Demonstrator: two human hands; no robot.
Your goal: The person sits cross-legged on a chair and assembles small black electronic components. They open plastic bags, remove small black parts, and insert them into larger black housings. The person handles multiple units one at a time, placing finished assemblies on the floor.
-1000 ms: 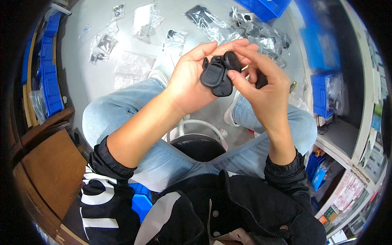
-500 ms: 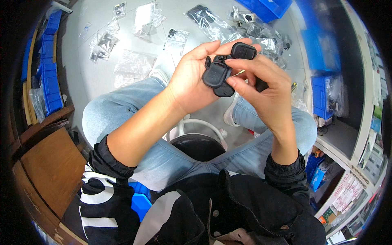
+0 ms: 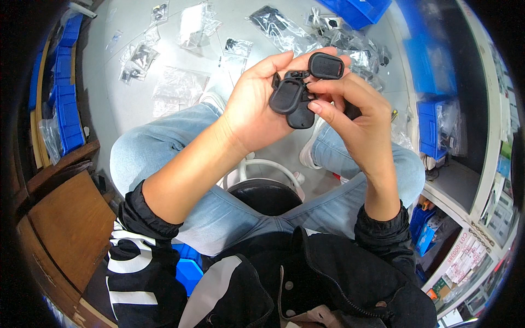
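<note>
Palm up, my left hand (image 3: 254, 104) cradles several small black plastic pieces with rounded oblong shapes. One framed oblong piece (image 3: 285, 98) lies over the palm, partly covering a flat black piece (image 3: 301, 116) with a small hole. Beyond them, close to the left fingers, sits a raised black cap (image 3: 326, 66). My right hand (image 3: 363, 109) reaches in from the right, with thumb and forefinger closed at the edge of the pieces. Whatever lies between those fingertips is too small or hidden to name. A further dark piece (image 3: 351, 111) shows under the curled right fingers.
Clear plastic bags (image 3: 240, 48) with dark parts are scattered over the grey floor (image 3: 123, 101). Blue bins (image 3: 65, 93) line the left, and another blue bin (image 3: 358, 11) stands at the far side. A black stool seat (image 3: 265, 197) is between my legs; shelving (image 3: 456, 202) rises at right.
The pieces in my left palm have shifted and tilted slightly. My right thumb and forefinger have moved a little, and a thin pale sliver beside them is no longer visible.
</note>
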